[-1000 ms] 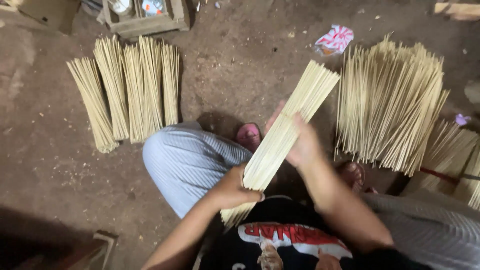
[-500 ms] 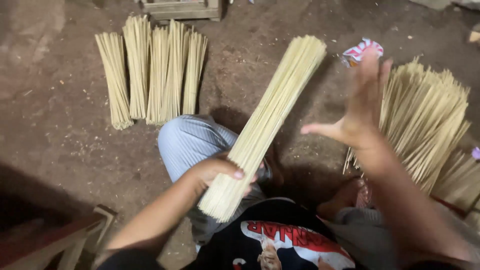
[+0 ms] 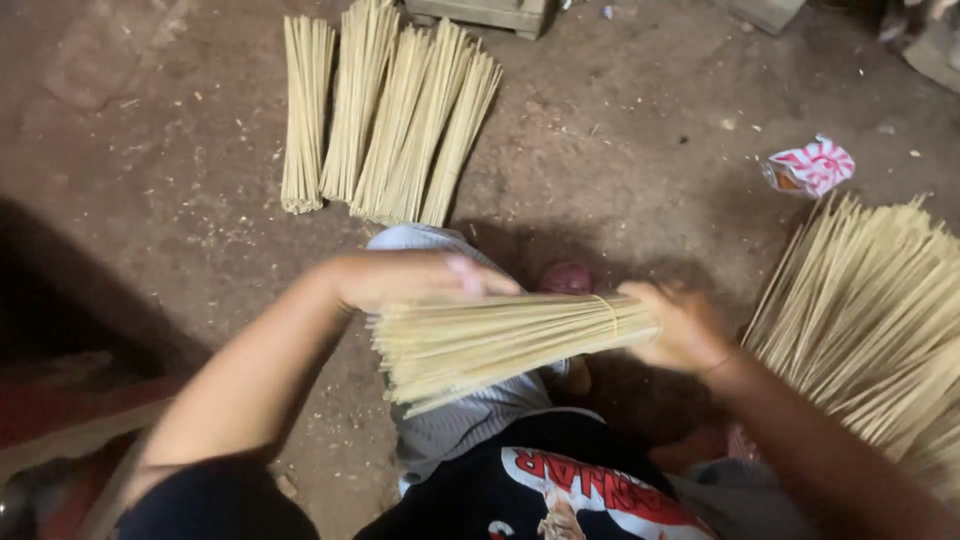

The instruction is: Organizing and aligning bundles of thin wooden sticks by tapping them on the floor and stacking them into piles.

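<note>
One stick bundle (image 3: 500,340) lies level over the lap, right hand (image 3: 685,328) with fingers closed on its banded end, left hand (image 3: 415,278) flat on top, fingers extended. Five bundles (image 3: 385,120) lie on the floor (a heap (image 3: 870,310) at right), wrapper (image 3: 812,165) nearby.

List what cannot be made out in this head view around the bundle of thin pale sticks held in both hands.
- Right hand: motion blur smears its fingers, so the grip on the bundle of thin pale sticks is unclear.
- Large loose heap of pale sticks: cut off by the right edge.
- Wooden box: cut off by the top edge.
- Left hand: its palm is hidden, lying on the bundle.
</note>
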